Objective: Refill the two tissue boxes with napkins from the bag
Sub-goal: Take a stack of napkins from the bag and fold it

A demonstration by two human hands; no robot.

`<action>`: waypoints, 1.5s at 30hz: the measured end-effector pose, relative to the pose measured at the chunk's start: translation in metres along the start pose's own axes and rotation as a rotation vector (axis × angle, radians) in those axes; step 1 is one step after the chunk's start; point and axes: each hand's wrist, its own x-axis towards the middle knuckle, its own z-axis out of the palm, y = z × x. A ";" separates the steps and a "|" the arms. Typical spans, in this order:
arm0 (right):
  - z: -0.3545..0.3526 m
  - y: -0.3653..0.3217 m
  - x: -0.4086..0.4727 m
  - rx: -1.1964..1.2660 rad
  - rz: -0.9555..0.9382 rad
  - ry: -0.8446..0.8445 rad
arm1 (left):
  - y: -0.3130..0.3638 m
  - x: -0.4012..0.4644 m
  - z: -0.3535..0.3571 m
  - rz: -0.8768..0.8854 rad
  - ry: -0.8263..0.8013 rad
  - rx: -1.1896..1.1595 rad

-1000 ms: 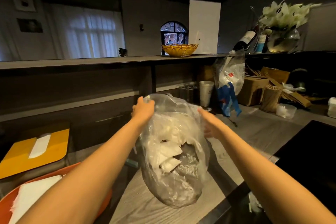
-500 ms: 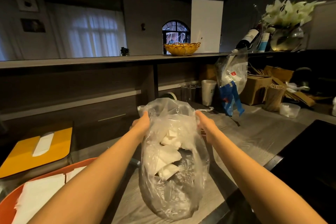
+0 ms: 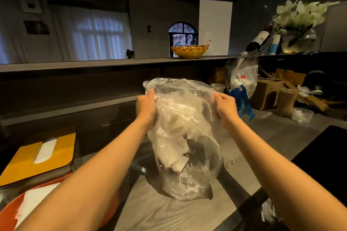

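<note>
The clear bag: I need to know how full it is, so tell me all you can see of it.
The bag is thin, clear, crinkled plastic, standing upright on the grey wood-grain counter. White napkins show through, loosely piled and filling only part of it. The left hand and right hand grip its top at either side.

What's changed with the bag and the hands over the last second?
A second ago both hands were reaching round the bag's top with loose fingers. Now the left hand and right hand each grip the clear plastic bag of napkins at its upper sides, still standing on the wooden counter. The yellow tissue box and orange tray have stayed put.
</note>
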 end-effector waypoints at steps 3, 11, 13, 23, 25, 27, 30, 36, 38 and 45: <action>-0.009 -0.010 0.013 -0.085 -0.137 0.093 | 0.022 -0.003 0.001 0.093 0.031 0.012; -0.012 0.011 0.008 -0.224 0.034 -0.032 | 0.010 -0.008 0.001 -0.206 -0.079 0.000; -0.014 0.013 0.007 -0.165 0.031 -0.017 | 0.004 -0.008 -0.001 -0.273 -0.153 -0.121; -0.013 0.018 0.004 -0.353 0.013 -0.046 | 0.006 -0.025 0.000 -0.210 -0.033 0.086; -0.011 0.013 -0.006 -0.294 -0.101 0.017 | 0.007 -0.027 0.000 -0.118 -0.031 0.168; -0.006 0.008 -0.016 -0.155 -0.166 0.033 | 0.009 -0.036 0.002 -0.029 -0.052 0.214; 0.000 -0.005 -0.038 -0.004 -0.202 -0.020 | 0.008 -0.051 0.003 0.047 -0.071 0.251; 0.000 -0.014 -0.080 -0.021 -0.094 -0.329 | 0.008 -0.089 -0.006 0.461 -0.098 0.238; -0.002 -0.006 -0.082 -0.127 -0.006 -0.379 | 0.001 -0.098 -0.006 0.384 -0.275 0.237; -0.012 0.020 -0.070 -0.380 -0.075 -0.388 | -0.021 -0.100 -0.005 0.143 -0.323 0.426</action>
